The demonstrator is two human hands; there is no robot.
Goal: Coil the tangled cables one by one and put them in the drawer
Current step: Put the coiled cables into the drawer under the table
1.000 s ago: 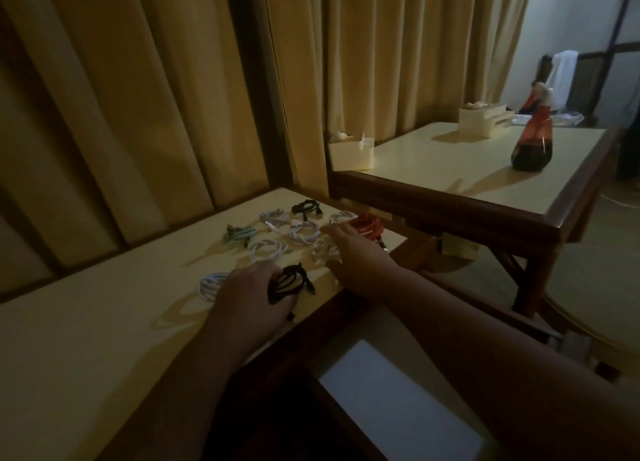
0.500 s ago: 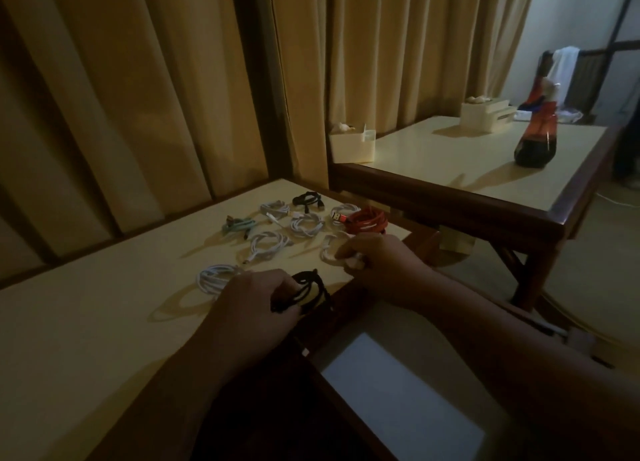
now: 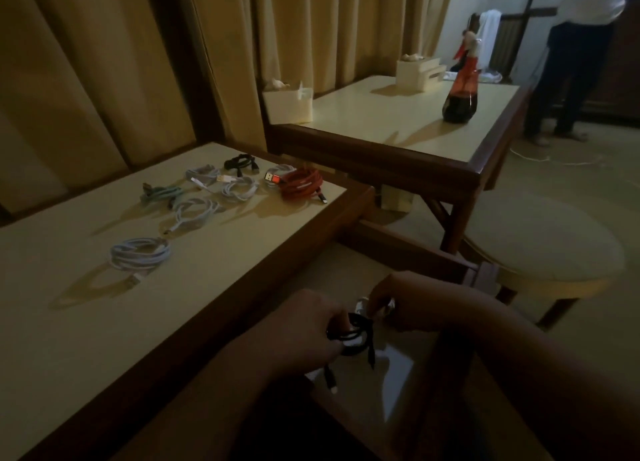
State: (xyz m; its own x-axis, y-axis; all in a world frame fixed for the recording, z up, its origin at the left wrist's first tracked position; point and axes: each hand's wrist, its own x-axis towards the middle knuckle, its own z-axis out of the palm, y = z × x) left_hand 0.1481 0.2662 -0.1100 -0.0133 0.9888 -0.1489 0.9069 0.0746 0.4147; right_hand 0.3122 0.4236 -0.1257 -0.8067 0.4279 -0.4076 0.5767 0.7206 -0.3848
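1. Left hand [image 3: 304, 332]: fingers curled, pinching the coiled black cable [image 3: 356, 336] so its loops keep together; the plug ends dangle.
2. Right hand [image 3: 415, 301]: fingertips pinch a pale cable [image 3: 363, 303], which is barely visible.
3. Both coils hang over the open drawer [image 3: 408, 249], evidently for release inside.
4. Other coils [image 3: 138, 256] lie apart on the table [image 3: 138, 322], probably to avoid re-tangling.

Your table [image 3: 86, 322] has a smooth, faintly shiny cream top framed in polished dark wood, your red cable [image 3: 299, 185] looks matt, the curtains [image 3: 104, 62] heavy cloth.
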